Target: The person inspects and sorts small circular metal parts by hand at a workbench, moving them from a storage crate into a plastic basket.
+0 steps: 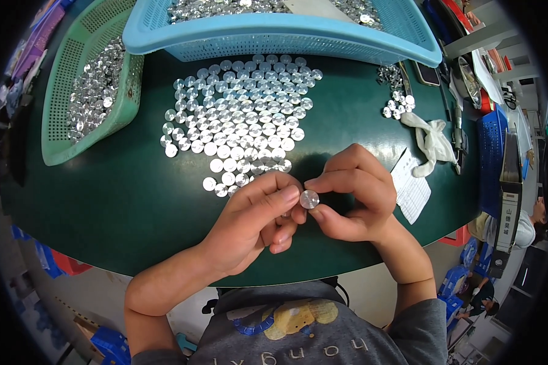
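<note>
A small, shiny round metal disc [309,199] is held up over the near part of the table, its circular turning marks facing me. My right hand [358,198] pinches it between thumb and forefinger. Close against the disc's left side, my left hand [252,213] is closed, thumb pressed on its forefinger. A glint shows under that thumb, but what lies within the curled fingers is mostly hidden. Just beyond my hands, many similar metal discs [237,115] lie flat in rough rows on the green table [341,121].
A blue basket [298,30] of metal parts spans the far side; a green basket [134,85] of parts stands left. To the right are a small pile of discs [400,103], white gloves [431,140], a paper sheet [414,194] and a phone [428,74].
</note>
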Motion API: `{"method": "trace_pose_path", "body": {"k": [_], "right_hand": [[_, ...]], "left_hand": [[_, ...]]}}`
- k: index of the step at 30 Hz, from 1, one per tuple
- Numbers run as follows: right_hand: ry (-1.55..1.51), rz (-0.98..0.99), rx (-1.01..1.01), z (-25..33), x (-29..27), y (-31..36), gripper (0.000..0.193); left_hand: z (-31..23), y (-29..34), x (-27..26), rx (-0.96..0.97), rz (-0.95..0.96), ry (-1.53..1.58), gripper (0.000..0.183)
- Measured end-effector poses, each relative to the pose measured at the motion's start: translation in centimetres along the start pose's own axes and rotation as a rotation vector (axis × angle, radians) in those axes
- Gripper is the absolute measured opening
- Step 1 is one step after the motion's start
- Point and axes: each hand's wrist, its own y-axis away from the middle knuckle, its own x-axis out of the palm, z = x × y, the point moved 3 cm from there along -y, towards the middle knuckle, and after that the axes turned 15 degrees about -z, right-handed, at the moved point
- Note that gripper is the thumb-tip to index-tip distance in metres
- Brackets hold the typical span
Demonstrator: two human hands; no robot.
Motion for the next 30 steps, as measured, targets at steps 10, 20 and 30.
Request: {"method": "trace_pose_path", "body": {"k": [10,20,30], "right_hand": [[-0.022,0.027,0.003,0.0,0.1,0.1,0.025],[-0.031,0.024,0.01,0.0,0.2,0.1,0.026],[0.301,0.129,0.002,-1.2,1.2,0.7,0.026]], "left_hand": [[0.0,0.0,0.0,0.004,-0.013,0.012,0.018],[-0.1,0.0,0.1,0.018,-0.016,0.028,0.019],[-2.5,-0.2,-1.2,0.311,-0.243,0.116,0.012]]}}
